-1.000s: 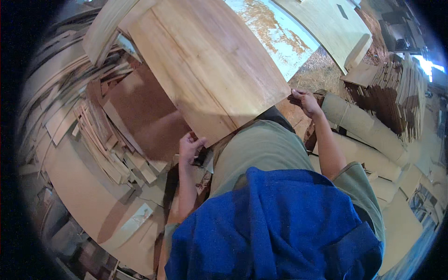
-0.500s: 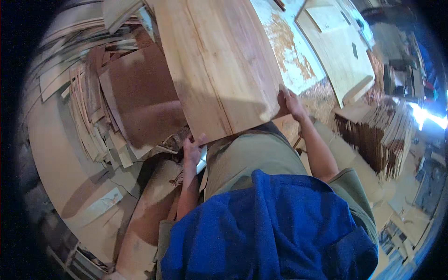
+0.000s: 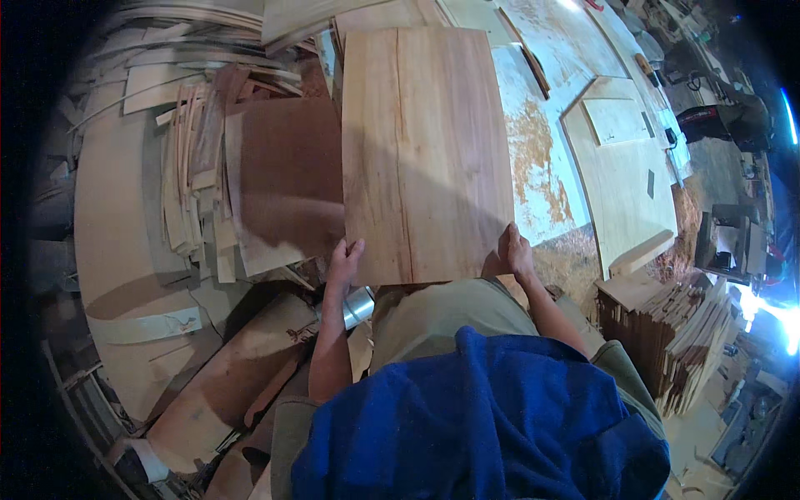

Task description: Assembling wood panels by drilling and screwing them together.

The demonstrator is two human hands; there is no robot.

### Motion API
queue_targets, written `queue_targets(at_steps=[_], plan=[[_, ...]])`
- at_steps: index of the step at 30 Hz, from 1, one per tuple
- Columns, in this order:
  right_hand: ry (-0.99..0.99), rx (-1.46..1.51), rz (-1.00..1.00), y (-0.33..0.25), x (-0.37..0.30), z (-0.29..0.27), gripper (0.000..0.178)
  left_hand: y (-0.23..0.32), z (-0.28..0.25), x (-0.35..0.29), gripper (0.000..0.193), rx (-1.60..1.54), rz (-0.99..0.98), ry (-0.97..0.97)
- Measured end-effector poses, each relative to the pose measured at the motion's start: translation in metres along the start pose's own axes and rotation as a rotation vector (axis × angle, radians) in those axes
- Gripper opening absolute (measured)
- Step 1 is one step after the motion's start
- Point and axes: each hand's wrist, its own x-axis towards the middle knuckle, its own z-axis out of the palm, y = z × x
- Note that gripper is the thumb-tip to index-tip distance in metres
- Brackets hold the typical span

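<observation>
packages: none visible | labels: none legible | signs: none | screens: none | near either hand: only bare wood

Woodworking shop. Offcuts and thin veneer strips (image 3: pixel 196 175) heaped at the left of the frame, curved plywood sheets (image 3: pixel 117 250) below them. Stained, sawdust-covered workbench (image 3: pixel 542 158) at upper centre, cut panels (image 3: pixel 621 179) lying at upper right. Stack of small boards (image 3: pixel 675 333) at right. Power tools and clutter at far upper right edge, too small to identify.
</observation>
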Motion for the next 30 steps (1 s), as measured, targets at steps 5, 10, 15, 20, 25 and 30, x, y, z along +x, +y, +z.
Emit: queue_targets(at_steps=[5,10,15,20,25,30], plan=[[-0.032,0.323,-0.155,-0.035,0.008,0.001,0.059,0.011,-0.004,0.038,0.054,0.238,0.032,0.178],[-0.152,0.403,0.08,-0.063,-0.001,-0.003,0.044,0.024,-0.007,0.055,0.065,0.464,0.048,0.283],[-0.197,0.536,-0.064,-0.121,-0.038,-0.041,0.04,0.048,-0.008,0.058,0.067,0.571,0.295,0.246],[-0.138,0.415,-0.204,-0.18,-0.054,-0.078,0.029,0.058,0.002,0.084,0.058,0.189,0.154,0.126],[-0.077,0.289,-0.357,-0.209,-0.071,-0.085,0.037,0.06,-0.012,0.132,0.058,-0.202,-0.073,-0.035],[-0.053,0.105,-0.354,-0.212,-0.076,-0.09,0.037,0.076,0.023,0.122,0.06,-0.25,-0.133,-0.116]])
